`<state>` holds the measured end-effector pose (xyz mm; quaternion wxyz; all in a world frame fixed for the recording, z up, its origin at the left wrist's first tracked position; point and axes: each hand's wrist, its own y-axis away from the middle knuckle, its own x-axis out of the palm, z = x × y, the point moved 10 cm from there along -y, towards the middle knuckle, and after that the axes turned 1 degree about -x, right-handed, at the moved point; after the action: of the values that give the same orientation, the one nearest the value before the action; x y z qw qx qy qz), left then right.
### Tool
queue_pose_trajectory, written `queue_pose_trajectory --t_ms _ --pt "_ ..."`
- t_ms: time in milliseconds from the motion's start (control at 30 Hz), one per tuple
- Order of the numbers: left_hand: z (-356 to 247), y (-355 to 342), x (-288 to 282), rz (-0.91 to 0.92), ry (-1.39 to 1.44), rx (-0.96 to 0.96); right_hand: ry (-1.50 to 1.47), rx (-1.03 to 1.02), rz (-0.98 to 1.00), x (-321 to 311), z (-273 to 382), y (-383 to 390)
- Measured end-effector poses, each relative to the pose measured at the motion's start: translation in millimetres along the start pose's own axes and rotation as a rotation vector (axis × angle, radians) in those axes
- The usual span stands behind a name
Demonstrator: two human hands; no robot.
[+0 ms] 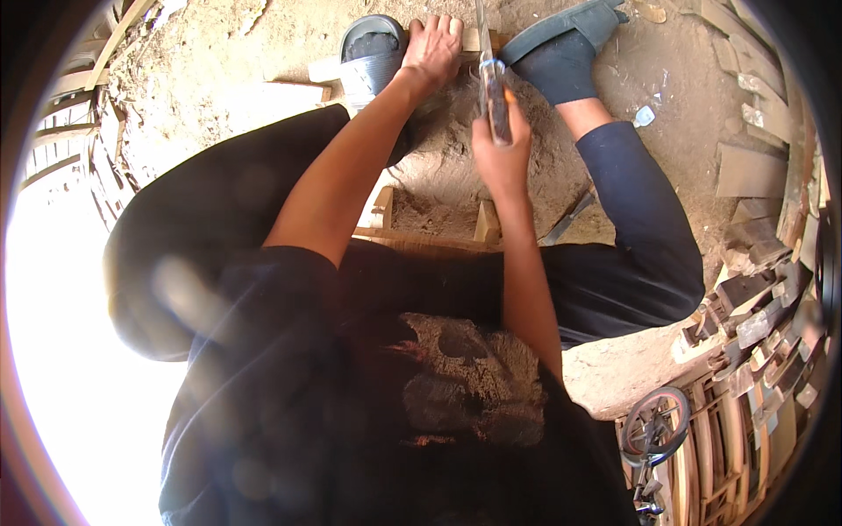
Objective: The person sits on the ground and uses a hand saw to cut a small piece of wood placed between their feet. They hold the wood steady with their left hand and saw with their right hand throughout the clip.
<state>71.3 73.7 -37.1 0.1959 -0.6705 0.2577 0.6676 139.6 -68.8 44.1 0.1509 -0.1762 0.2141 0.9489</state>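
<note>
The left hand (431, 48) lies flat, palm down and fingers spread, pressing on a pale wooden strip (399, 58) that runs crosswise on the dirt ground (614, 79) just past the fingertips. The strip passes under that hand and reaches out to its left, over the front of a grey sandal (370, 53) worn on the person's foot, which sits touching the hand's left side.

The right hand (502, 145) is clenched round the dark handle of a saw (493, 88) (a long narrow blade, pointing away from the person). The blade rises from the top of the fist and crosses the wooden strip just to the right of the left hand, close to its little-finger edge. The two hands are near each other, the right one lower and nearer the body.

Right of the saw, a foot in a dark sock and a grey sandal (566, 39) rests on the ground. Below the right hand, sandy sawdust is heaped between the knees, and a low wooden frame (438, 237) sits against the person's lap. Farther to the right of the right hand lie stacked wood offcuts (754, 298) and, nearer the body, a small wheeled tool (656, 425).
</note>
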Motion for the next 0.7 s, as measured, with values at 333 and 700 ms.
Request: queue_pose_trajectory --t_ms 333,700 --pt "-4.1 2.5 1.9 0.013 -0.028 -0.006 -0.083 -0.085 -0.027 -6.3 -5.3 21.7" --pt "14.9 -8.5 28.4 0.140 0.136 -0.181 -0.019 -0.123 -0.063 -11.2 -9.0 37.3"
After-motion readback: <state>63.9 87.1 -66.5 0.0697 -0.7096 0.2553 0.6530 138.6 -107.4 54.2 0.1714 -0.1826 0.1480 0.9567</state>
